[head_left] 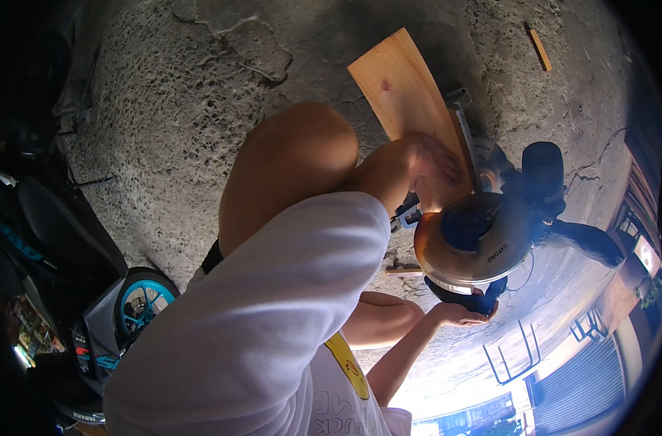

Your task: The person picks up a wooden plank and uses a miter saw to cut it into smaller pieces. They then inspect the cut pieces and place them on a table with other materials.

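A wide wooden board [398, 81] lies against the metal fence [467, 149] of a miter saw [458, 225], its far end reaching out over the ground. My left hand [436, 171] rests on top of the board beside the saw's blade guard, its fingers stretched out. The saw's dark handle [496, 289] is on the near side, and my right hand [463, 314] grips it from below, the fingers partly hidden. The guard covers the blade, and whether it touches the board cannot be seen.
Rough concrete ground [178, 109] surrounds the saw. A narrow wood strip [540, 49] lies at far right, another strip [403, 272] near the saw. A motorcycle [73, 240] with a turquoise wheel stands left. A metal frame [509, 363] and a roller shutter [585, 392] are at lower right.
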Available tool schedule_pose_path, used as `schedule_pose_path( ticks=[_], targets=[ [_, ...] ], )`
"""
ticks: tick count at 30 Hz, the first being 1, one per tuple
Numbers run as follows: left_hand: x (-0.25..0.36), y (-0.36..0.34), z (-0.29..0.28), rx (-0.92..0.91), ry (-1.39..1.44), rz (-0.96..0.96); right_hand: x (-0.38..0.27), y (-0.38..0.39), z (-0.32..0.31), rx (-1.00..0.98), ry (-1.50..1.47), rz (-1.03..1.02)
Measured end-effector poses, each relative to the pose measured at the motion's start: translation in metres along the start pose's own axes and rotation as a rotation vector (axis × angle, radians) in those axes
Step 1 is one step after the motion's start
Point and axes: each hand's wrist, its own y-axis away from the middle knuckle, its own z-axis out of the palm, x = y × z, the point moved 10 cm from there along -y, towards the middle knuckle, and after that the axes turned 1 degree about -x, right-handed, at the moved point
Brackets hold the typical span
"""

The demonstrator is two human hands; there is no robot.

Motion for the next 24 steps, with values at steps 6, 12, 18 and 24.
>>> schedule_pose_path(
  ticks=[6,12,18,24],
  targets=[
    [0.003,0.002,-0.005,-0.011,-0.013,-0.029,-0.003,0.001,0.001,0.008,0.042,0.015],
    [0.004,-0.003,-0.008,-0.112,-0.049,-0.062,-0.002,0.001,-0.004,0.021,0.096,-0.03],
    [-0.003,0.002,0.002,-0.063,0.008,-0.067,-0.005,0.001,0.0,-0.01,0.092,-0.054],
    [-0.004,-0.002,0.004,-0.082,0.021,-0.064,-0.007,0.002,-0.002,0.009,0.118,-0.05]
  ],
)
